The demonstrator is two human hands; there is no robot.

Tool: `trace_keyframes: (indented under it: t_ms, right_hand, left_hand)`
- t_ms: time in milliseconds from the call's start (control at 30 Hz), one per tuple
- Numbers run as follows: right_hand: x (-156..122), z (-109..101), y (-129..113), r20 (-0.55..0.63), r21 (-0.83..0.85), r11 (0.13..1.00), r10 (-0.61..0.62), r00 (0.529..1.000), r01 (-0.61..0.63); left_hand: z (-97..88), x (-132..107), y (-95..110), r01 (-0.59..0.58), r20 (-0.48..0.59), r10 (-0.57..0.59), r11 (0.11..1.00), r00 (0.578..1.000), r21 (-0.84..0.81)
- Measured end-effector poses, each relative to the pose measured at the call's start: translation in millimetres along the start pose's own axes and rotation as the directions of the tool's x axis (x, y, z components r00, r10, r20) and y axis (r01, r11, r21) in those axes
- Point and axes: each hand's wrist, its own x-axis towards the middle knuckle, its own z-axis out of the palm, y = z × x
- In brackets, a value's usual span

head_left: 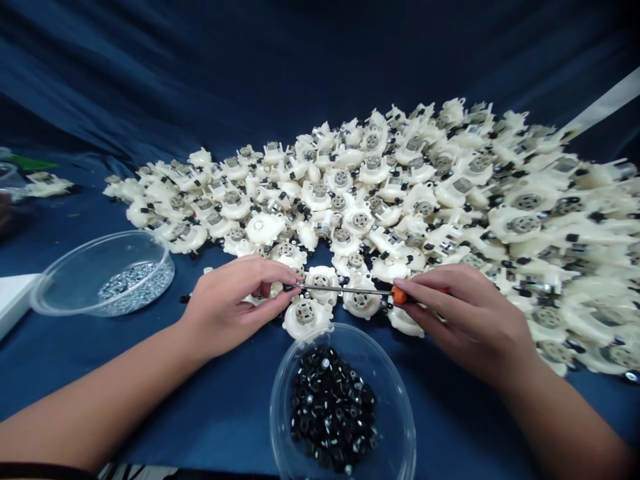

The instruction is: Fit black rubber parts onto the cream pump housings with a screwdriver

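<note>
Two slender bare hands, left hand (235,307) and right hand (465,320), with long tapering fingers; short, neatly trimmed fingernails (397,283) on right hand. Both forearms bare and smooth: left forearm (90,407), right forearm (560,413). No sleeve over wrists. Along bottom edge, narrow strip of dark fabric (40,471) beside black-and-white patterned fabric (135,473), probably clothing; too little shows to tell garment.

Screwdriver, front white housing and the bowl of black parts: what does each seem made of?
The screwdriver looks like bright steel, judging by its shiny shaft, with a glossy orange handle, probably plastic. The white housing looks like matte moulded plastic, with a metal centre. The bowl seems clear plastic, since it is see-through, though glass is possible.
</note>
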Motion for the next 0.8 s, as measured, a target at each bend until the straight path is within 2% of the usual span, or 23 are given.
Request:
trace_keyframes:
  t_ms: [800]
  right_hand:
    - [-2.5, -0.7, 1.1, 0.027, -0.031, 0.999, -0.029, 0.999, 0.03]
  left_hand:
    - [1.1, -4.4, -3.8, 0.02, 0.005, -0.02, 0.999, 1.0, 0.036]
